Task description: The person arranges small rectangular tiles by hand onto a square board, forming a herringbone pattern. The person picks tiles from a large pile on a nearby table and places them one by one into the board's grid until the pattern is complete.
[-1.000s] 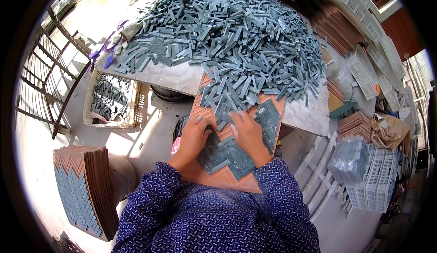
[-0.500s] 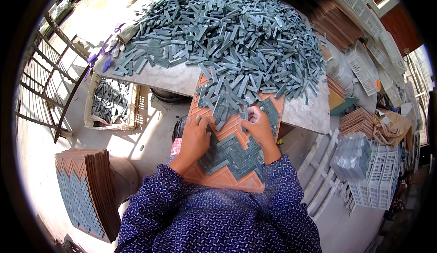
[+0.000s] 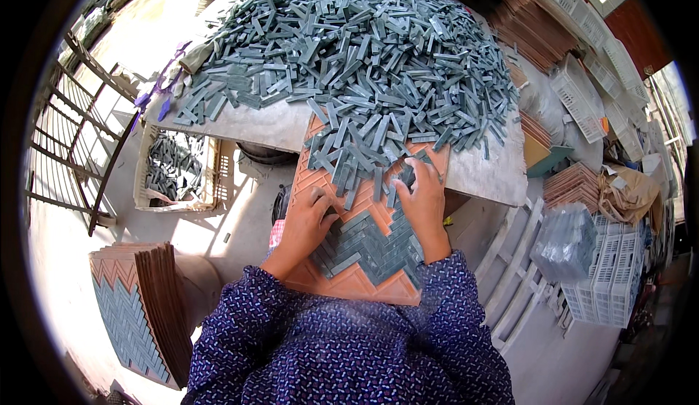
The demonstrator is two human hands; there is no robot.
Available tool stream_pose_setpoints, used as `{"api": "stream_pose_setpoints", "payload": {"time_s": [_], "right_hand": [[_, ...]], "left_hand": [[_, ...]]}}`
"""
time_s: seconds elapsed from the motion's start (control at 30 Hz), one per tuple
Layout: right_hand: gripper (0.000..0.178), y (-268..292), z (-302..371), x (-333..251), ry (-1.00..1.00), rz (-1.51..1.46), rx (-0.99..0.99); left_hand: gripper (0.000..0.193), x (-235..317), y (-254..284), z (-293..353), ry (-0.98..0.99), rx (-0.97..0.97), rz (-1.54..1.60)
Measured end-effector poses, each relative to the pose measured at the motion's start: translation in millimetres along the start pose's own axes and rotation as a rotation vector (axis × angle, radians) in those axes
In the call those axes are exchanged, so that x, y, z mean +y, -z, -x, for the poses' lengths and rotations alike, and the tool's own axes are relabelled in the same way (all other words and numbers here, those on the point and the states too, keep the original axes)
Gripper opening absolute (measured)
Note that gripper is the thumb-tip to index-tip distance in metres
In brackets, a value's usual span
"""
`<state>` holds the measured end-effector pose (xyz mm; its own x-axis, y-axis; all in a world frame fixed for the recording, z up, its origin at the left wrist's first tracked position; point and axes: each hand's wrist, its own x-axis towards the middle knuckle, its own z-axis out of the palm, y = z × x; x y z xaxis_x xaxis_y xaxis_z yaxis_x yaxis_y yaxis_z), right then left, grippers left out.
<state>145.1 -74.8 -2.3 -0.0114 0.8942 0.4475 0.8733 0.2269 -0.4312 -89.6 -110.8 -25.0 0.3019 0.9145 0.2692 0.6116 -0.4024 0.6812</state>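
Note:
An orange tray with zigzag ridges slopes from the table edge toward my body. Narrow grey-green stone strips lie in it in a herringbone pattern, covering its lower middle and right side. My left hand hovers over the tray's left side, fingers bent and thumb apart from the forefinger, with nothing visible between them. My right hand is over the upper right part, thumb and forefinger spread above dark strips. Loose strips spill onto the tray's upper end just beyond both hands.
A big heap of strips covers the table. At left stand a crate of strips, a metal rack and a stack of filled trays. White crates, plastic-wrapped pieces and stacked orange trays stand at right.
My right hand's thumb and forefinger have spread from a pinch on a strip. My left hand has shifted slightly left and down. The view has shifted a little.

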Motion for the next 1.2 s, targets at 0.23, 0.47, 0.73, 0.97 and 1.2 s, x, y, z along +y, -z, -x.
{"api": "stream_pose_setpoints", "payload": {"time_s": [0.23,0.47,0.73,0.97,1.2], "right_hand": [[0.042,-14,0,-14,-0.164,-0.191,-0.139],[0.037,-14,0,-6,-0.361,-0.446,-0.188],[0.012,-5,5,23,-0.391,-0.698,-0.361],[0.014,6,3,4,-0.244,-0.691,-0.638],[0.014,3,-5,-2,-0.025,-0.576,-0.582]], "left_hand": [[0.023,-2,14,-17,-0.115,-0.097,0.043],[0.024,3,3,-13,-0.105,-0.002,-0.068],[0.021,30,-31,-18,-0.012,-0.009,-0.042],[0.017,26,-35,-5,-0.053,0.018,-0.038],[0.023,32,-37,2,0.014,0.01,-0.088]]}}
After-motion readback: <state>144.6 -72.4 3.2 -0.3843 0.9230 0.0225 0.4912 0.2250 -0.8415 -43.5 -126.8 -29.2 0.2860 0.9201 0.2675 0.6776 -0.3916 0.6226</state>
